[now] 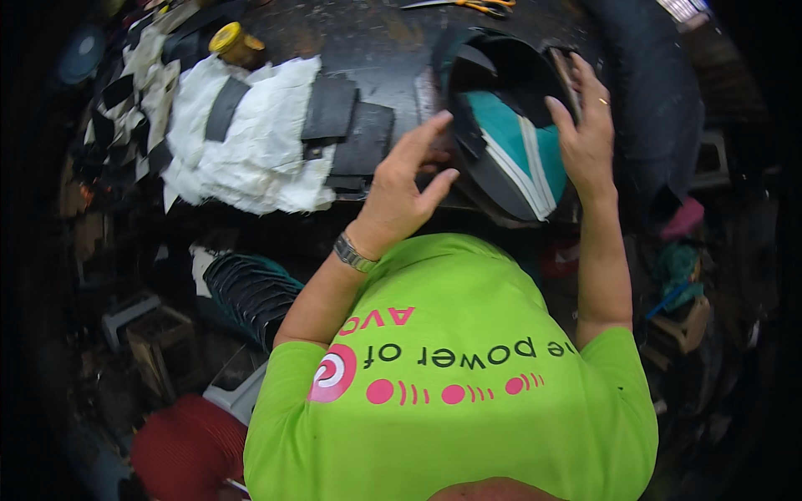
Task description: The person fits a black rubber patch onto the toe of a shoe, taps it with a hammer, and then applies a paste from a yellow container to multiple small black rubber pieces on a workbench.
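On the dark worktable in front of me lies a rounded black and teal piece with white stripes, its black rim curving up into a hollow shape. Beside its left edge is my left hand, fingers apart and thumb stretched out. I cannot tell whether its fingertips touch the piece. My right hand lies along the right side, thumb and fingers spread. Its fingers rest by a narrow brownish edge, and part of that side is hidden behind them.
Left of the piece are white cloth sheets and flat black pieces. A yellow-lidded jar stands behind the cloth, and orange-handled scissors lie at the far edge. Stacked dark pieces sit below the table; a red rounded thing is lower left.
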Available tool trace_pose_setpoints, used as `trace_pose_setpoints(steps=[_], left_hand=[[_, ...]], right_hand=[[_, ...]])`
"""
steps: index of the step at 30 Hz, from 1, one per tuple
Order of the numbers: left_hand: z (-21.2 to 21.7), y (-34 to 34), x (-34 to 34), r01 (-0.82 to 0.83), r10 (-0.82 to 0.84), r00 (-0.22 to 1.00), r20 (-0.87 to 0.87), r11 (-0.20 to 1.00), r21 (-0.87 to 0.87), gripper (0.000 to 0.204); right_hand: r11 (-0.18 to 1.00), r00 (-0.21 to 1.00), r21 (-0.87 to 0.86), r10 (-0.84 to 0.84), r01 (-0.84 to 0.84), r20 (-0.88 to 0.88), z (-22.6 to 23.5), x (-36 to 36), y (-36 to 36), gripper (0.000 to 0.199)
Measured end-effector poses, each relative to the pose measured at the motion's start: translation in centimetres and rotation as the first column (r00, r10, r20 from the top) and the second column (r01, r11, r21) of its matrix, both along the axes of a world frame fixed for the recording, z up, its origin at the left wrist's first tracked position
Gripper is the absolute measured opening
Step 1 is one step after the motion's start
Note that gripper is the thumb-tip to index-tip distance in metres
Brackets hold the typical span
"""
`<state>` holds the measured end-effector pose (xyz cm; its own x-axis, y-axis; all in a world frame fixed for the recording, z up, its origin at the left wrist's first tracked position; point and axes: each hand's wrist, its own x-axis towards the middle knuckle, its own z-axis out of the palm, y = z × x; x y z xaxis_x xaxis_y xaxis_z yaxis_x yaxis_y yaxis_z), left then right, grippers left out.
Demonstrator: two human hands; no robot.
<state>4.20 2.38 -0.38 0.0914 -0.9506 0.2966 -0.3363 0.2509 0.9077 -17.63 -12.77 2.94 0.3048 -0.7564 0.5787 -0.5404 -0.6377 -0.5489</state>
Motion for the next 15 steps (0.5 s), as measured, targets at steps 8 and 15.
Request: trace_pose_setpoints(steps=[8,15], left_hand=[[1.4,4.1,2.1,-0.100,0.098,0.982,0.161,0.995,0.004,0.026],[0.7,6.5,3.8,-0.255,0.262,0.951,0.162,0.965,-0.062,0.023]], right_hand=[[0.916,0.869,0.134,0.402,-0.379,-0.289,0.8,2.3,7.3,0.070],[0.948,0.841,-0.012,0.276,-0.318,-0.465,-2.2,6.3,2.6,0.043]])
